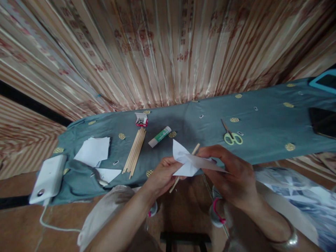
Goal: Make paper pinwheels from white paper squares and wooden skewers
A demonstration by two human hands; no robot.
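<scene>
A folded white paper pinwheel (187, 162) is between my two hands, above the near edge of the table. Behind it a thin wooden stick (195, 149) runs slantwise, its lower end showing below the paper. My left hand (164, 175) pinches the pinwheel's left side, close to the stick. On the other side my right hand (228, 173) has its fingers closed around the paper's right part. Its fingertips are partly hidden by the paper, and I cannot tell whether they also grip the stick.
On the green cloth (262, 129) lie a glue stick (160, 136), a bundle of wooden sticks (135, 152), an open box of pins (141, 120), scissors (232, 136), white paper sheets (93, 151), a paper piece (109, 175), a white power bank (49, 178) and a dark phone (322, 121).
</scene>
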